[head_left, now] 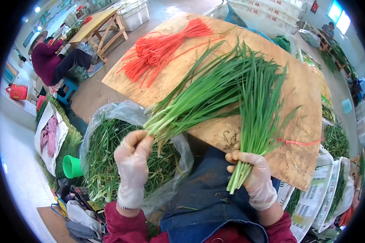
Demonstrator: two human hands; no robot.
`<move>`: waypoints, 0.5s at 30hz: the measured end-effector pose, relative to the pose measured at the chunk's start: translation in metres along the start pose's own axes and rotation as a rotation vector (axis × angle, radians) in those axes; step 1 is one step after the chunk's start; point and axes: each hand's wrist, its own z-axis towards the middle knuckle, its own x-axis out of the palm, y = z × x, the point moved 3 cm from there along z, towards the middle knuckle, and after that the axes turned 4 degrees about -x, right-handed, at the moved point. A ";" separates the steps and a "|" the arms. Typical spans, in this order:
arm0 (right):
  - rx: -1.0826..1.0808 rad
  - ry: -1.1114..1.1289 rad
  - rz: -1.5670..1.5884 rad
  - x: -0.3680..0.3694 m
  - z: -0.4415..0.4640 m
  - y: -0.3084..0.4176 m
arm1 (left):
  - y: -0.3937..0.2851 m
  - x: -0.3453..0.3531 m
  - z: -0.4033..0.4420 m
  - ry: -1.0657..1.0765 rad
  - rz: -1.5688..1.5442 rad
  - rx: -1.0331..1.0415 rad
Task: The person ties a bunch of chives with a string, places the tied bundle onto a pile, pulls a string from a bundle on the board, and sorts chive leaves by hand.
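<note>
My right hand (pixel 253 172), in a clear glove, is wrapped round the pale stems of a bunch of garlic chives (pixel 257 101), whose leaves point away across the wooden tabletop (pixel 300 158). My left hand (pixel 132 158), gloved too, is closed in a pinch at the white stem ends of a second, looser pile of garlic chives (pixel 202 93). The leaves of the two bunches overlap at the far end. Just what lies between my left fingertips is partly hidden. A red tie strip (pixel 300 142) lies right of the right-hand bunch.
A bundle of red tie strips (pixel 162 50) lies at the tabletop's far left. Below left stands a plastic bag (pixel 95 121) full of green trimmings, beside a green cup (pixel 71 166). White crates (pixel 312 198) stand at the right. A seated person (pixel 48 58) works at the far left.
</note>
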 end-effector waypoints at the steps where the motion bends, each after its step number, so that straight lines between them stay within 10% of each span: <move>1: 0.043 0.048 0.062 0.001 0.002 -0.003 | 0.000 0.004 -0.009 0.024 -0.046 -0.008; 12: 0.023 0.097 -0.014 0.024 0.004 -0.018 | 0.014 0.066 -0.063 0.409 0.322 0.633; 15: 0.062 0.114 0.067 0.016 0.005 -0.018 | 0.020 0.046 -0.053 0.573 -0.158 -0.052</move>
